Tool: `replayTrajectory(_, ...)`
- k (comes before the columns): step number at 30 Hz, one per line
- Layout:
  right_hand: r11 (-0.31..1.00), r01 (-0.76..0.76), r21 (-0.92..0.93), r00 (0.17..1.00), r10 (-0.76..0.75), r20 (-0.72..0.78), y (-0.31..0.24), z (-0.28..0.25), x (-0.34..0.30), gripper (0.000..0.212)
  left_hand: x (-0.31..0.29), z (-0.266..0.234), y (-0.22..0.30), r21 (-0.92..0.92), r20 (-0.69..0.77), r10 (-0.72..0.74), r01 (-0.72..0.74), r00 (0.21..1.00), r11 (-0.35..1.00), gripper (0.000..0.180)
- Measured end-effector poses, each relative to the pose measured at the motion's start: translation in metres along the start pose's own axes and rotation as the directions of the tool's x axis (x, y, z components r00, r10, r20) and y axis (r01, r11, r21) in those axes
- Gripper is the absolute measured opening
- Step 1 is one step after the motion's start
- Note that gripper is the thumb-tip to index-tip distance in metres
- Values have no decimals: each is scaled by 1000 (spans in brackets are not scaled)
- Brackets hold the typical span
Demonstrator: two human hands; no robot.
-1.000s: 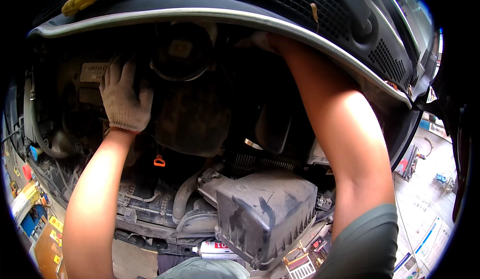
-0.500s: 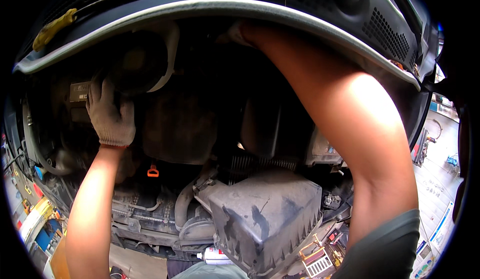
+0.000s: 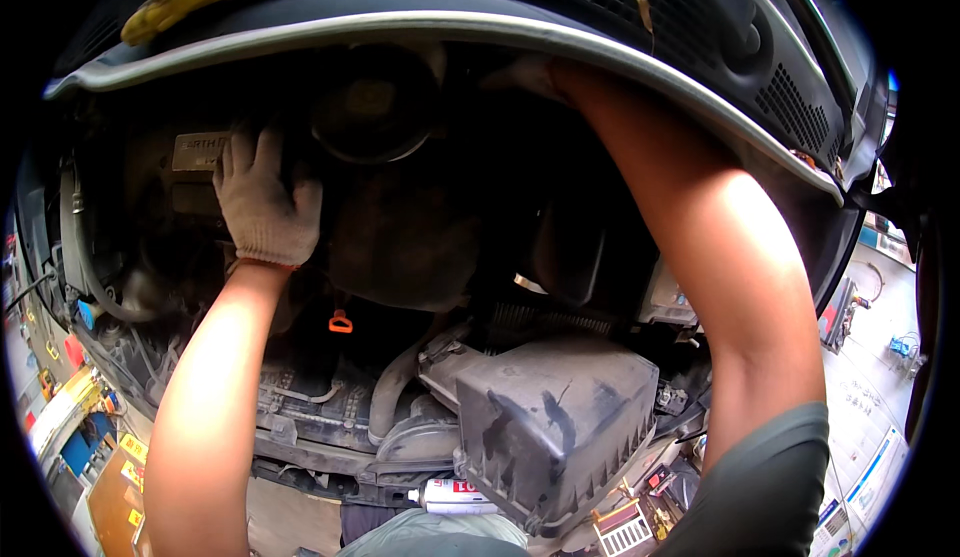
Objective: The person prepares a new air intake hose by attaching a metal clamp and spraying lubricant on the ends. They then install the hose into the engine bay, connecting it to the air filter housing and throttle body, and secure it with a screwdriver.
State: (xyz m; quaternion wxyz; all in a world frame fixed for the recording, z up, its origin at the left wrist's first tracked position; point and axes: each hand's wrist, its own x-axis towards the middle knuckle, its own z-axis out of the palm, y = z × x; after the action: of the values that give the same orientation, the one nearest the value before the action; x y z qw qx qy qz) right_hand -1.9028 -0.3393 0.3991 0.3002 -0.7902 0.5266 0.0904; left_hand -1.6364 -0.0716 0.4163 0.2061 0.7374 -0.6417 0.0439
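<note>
My left hand (image 3: 262, 197), in a pale knitted glove, lies on the dark engine with its fingers stretched out and apart. It holds nothing. Just left of its fingertips is a metal label plate (image 3: 197, 152). To its right is a round black part (image 3: 372, 102), probably a reservoir or cap, in shadow. My right hand (image 3: 520, 74), gloved too, reaches deep under the cowl edge (image 3: 480, 25) at the far side of the engine bay. Its fingers are lost in the dark, so what they touch cannot be seen.
A grey air filter box (image 3: 555, 417) stands at the near right. An orange dipstick handle (image 3: 341, 322) sticks up mid-bay. A yellow-handled screwdriver (image 3: 185, 5) lies on the cowl. A white bottle (image 3: 455, 495) lies by the front edge. Tools lie on the floor beyond.
The view has shifted, so the engine bay sits farther right in the picture. My left hand stays on the engine beside the plate, and my right arm still reaches under the cowl.
</note>
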Motion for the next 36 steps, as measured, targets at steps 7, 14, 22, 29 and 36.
replayTrajectory(7, 999, -35, -14, 999, 35, 1, 1, -1, -20, 71, -3, 2, -4, 6, 30, -26, 26, 999, 1000, 67)
replayTrajectory(14, 998, -57, -2, 997, 57, -57, -1, 10, -24, 70, 1, 2, -2, -24, -42, 46, -47, 998, 999, 67)
replayTrajectory(22, 997, -78, 14, 990, 79, -119, 7, 19, -23, 70, 3, 2, 3, -15, -33, 29, -29, 999, 999, 61)
replayTrajectory(29, 996, -89, 23, 986, 91, -136, 11, 18, -20, 69, 0, 2, 7, 32, 3, 29, -29, 1000, 999, 65)
replayTrajectory(36, 995, -97, 16, 988, 98, -118, 13, 12, -25, 69, -2, 4, 3, 35, -22, 68, -67, 997, 997, 62)
